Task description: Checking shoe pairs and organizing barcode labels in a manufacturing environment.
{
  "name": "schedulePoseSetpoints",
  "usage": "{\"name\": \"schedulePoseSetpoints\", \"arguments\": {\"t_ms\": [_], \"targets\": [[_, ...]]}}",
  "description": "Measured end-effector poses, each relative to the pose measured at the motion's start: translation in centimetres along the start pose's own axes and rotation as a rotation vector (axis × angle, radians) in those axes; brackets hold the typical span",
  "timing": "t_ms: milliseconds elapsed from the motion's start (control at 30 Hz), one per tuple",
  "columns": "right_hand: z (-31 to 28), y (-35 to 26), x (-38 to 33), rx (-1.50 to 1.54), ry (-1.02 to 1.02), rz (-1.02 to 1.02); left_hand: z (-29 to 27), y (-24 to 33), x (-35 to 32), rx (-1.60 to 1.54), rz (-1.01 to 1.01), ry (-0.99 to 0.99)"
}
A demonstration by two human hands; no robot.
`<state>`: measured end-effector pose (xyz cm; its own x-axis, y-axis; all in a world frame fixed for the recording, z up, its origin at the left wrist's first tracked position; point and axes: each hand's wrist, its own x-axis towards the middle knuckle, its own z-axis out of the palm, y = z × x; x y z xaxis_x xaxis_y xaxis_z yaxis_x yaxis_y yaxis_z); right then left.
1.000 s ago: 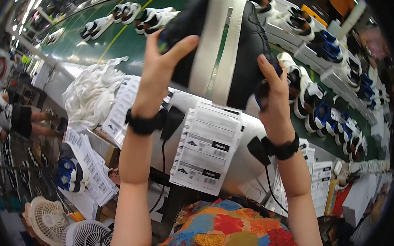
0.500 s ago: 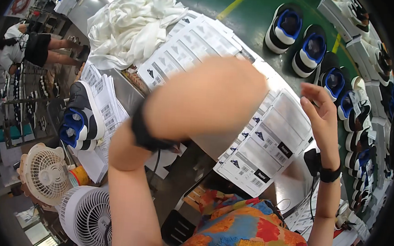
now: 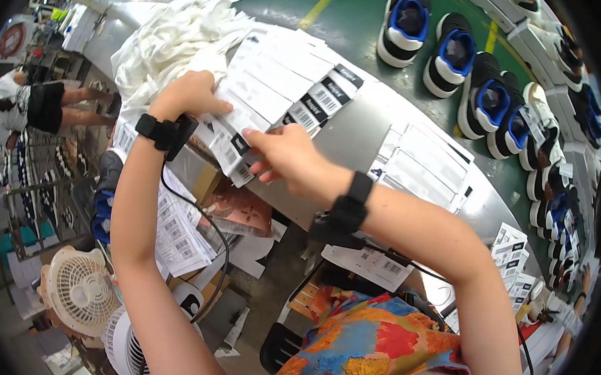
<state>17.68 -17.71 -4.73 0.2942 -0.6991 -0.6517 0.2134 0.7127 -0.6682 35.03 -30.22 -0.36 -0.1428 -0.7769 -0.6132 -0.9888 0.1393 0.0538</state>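
Observation:
Printed shoe-label sheets (image 3: 273,81) lie overlapped in a stack on the metal table, with black-and-white barcode ends along their right side. My left hand (image 3: 188,96) is closed at the left end of the nearest label sheet, its thumb on top and the other fingers partly hidden. At that sheet's right end, my right hand (image 3: 285,155) pinches the edge, thumb above and fingertips beneath. Black straps with small devices and cables sit on both wrists. Farther right lies a second stack of label sheets (image 3: 424,168), apart from both hands.
Crumpled white cloth (image 3: 178,39) is piled beyond my left hand. Black-and-white sneakers with blue linings (image 3: 450,55) stand in a row at the table's far right. Two fans (image 3: 81,287) are at lower left. Another person (image 3: 41,103) stands at far left.
My right hand has crossed from the right stack to the left stack and closed on a sheet. My left hand has moved left to the same sheet. The view has shifted.

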Motion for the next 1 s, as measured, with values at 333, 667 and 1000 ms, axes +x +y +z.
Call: {"name": "schedulePoseSetpoints", "arguments": {"t_ms": [333, 667, 1000], "targets": [[-9.0, -4.6, -11.4, -0.409, -0.163, -0.716, -3.3, 7.6, -7.9, -1.130, 0.493, 0.076], [-12.2, -3.1, -18.6, -1.221, 0.939, -1.396, -2.0, 17.4, -15.0, -1.345, 0.737, 0.752], [-11.9, -1.3, -19.2, -1.008, 0.685, -1.574, -1.5, 16.1, -12.6, -1.169, 0.644, 0.883]]}}
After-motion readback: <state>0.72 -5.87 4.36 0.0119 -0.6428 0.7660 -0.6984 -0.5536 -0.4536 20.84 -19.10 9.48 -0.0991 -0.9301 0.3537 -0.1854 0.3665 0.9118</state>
